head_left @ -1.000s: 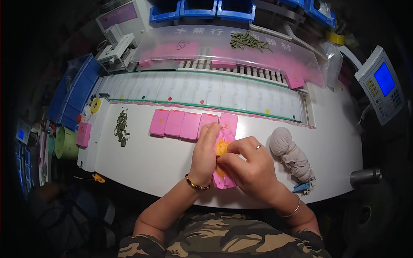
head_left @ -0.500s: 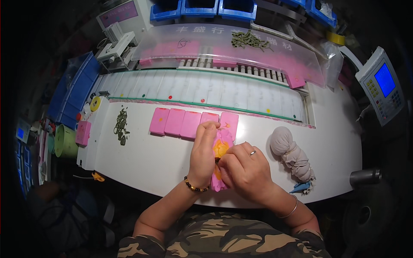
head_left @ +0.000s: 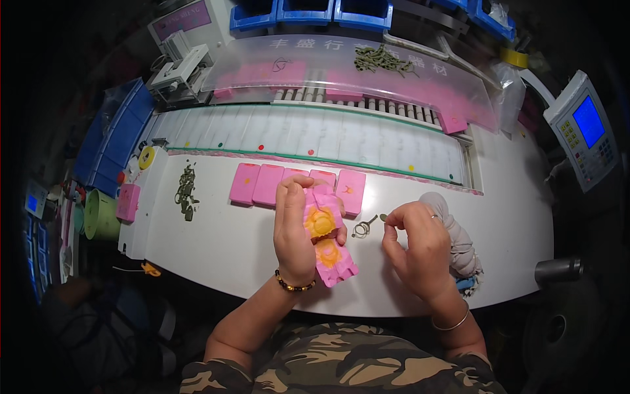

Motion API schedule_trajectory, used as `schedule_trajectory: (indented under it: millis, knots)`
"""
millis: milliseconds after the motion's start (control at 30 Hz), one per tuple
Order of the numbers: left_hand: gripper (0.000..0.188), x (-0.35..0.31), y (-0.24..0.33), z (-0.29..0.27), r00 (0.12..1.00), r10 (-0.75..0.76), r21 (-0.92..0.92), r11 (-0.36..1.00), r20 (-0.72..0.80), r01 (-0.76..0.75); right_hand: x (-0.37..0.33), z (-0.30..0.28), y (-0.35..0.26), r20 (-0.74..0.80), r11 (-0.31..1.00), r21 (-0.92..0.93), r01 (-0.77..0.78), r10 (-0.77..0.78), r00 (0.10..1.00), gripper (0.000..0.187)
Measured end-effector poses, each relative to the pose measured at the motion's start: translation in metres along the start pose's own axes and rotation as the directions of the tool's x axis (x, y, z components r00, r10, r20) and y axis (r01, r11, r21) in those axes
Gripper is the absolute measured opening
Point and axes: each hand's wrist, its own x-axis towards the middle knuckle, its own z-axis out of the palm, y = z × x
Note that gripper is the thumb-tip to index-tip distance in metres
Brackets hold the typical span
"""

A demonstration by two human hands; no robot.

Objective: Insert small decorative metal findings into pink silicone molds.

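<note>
My left hand [head_left: 293, 226] is wrapped around a pink rubber mould [head_left: 336, 272], which is folded open and shows orange-yellow round hollows on both halves. To the right, my right hand [head_left: 420, 246] pinches a small dark green piece [head_left: 383, 217] at its fingertips, just above the white table. Between the two hands lies a thin, dark ring-shaped piece [head_left: 361, 228] with a short stem. Behind my left hand stands a row of shut pink moulds [head_left: 244, 184], partly covered by my fingers.
A pile of dark green pieces [head_left: 186, 192] lies at the left. A grey cloth bundle [head_left: 453, 223] rests beside my right hand. Farther back are a white slatted strip [head_left: 289, 134] and a clear sheet bearing green pieces [head_left: 382, 59]. At the right stands a keypad panel [head_left: 581, 128].
My right hand has left the mould and moved right with a small green piece. The mould has opened out in my left hand. The ring-shaped piece now shows on the table.
</note>
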Motion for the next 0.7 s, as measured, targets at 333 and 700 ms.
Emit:
schedule_trajectory:
  millis: [333,700]
  knots:
    - [0.028,-0.001,-0.003,0.005,0.962,0.258,0.092,0.960,0.087,-0.265,-0.008,-0.002,-0.021,0.733,0.268,0.609,-0.747,0.171,0.659,0.036]
    - [0.033,0.002,0.000,0.010,0.993,-0.102,-0.364,0.924,0.058,0.116,-0.023,0.024,-0.029,0.610,0.069,0.775,-0.629,0.184,0.771,0.034]
